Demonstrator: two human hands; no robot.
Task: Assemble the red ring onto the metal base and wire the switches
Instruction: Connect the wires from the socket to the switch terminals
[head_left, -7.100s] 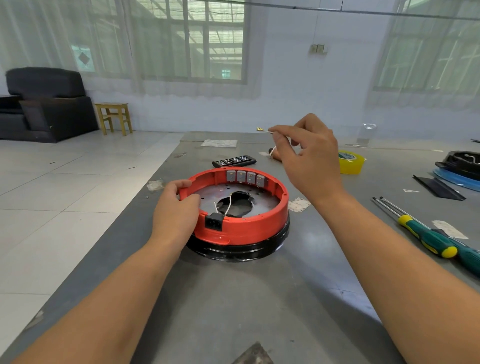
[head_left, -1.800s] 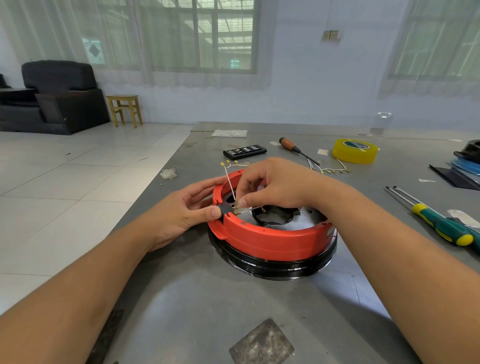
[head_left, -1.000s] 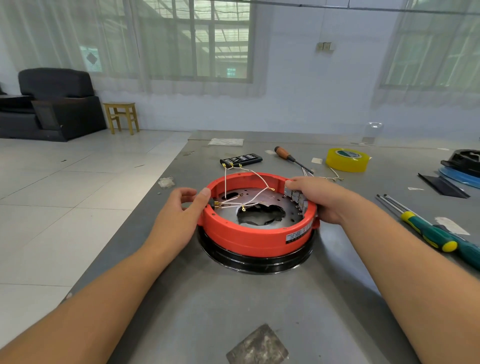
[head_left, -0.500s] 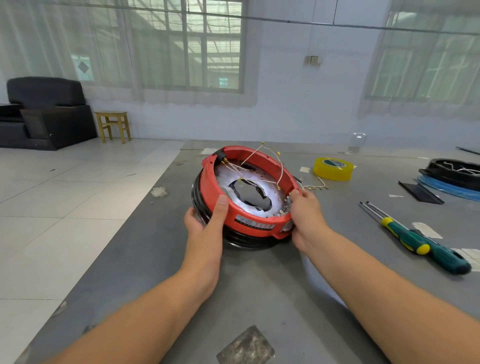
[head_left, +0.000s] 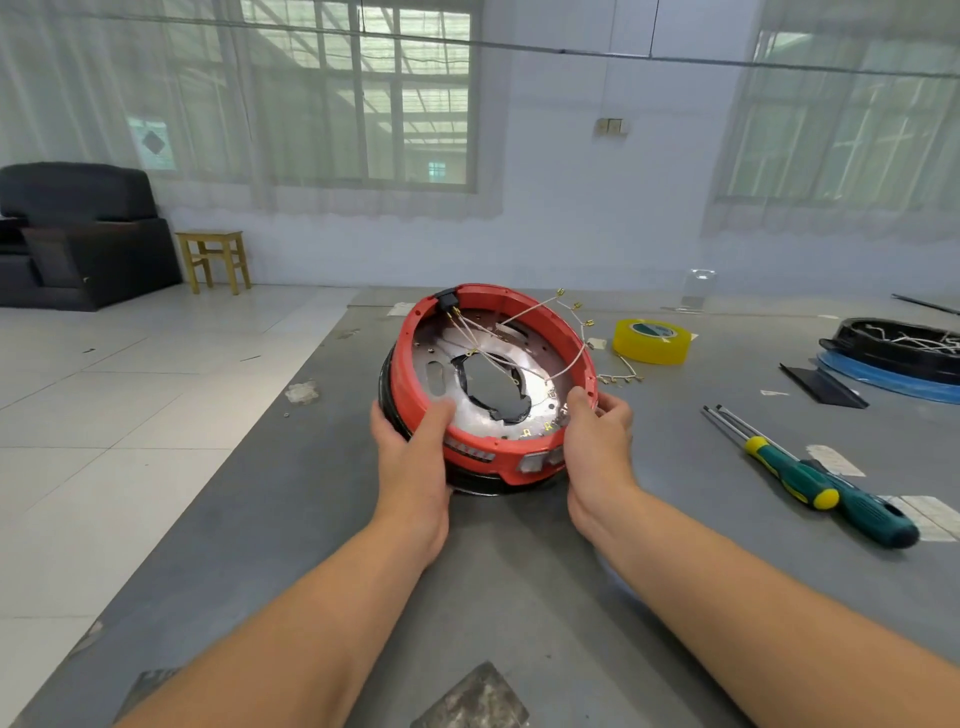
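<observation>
Head view: the ring (head_left: 524, 451), seated on the metal base (head_left: 524, 387), is tipped up toward the camera at the table's (head_left: 322, 509) centre, its near edge low and its far edge at 12 o'clock raised. The left hand (head_left: 410, 457) grips the rim at about 8 o'clock, thumb hooked over the red wall and fingers curled beneath. The right hand (head_left: 597, 441) grips it at about 4 o'clock, thumb on the rim's inner edge beside the switches (head_left: 540, 460).

Thin white wires (head_left: 524, 332) run from the black socket (head_left: 445, 300) at 11 o'clock across the plate, and some arc loose over the rim toward 2 o'clock, ending in brass terminals.

The assembly looks rigid and fairly weighty, so two hands on opposite sides suit it. The plastic wall seems smooth and likely slippery; fingers beneath are safer. The wires are limp and probably pull off easily, so keep holds on the rim.
</observation>
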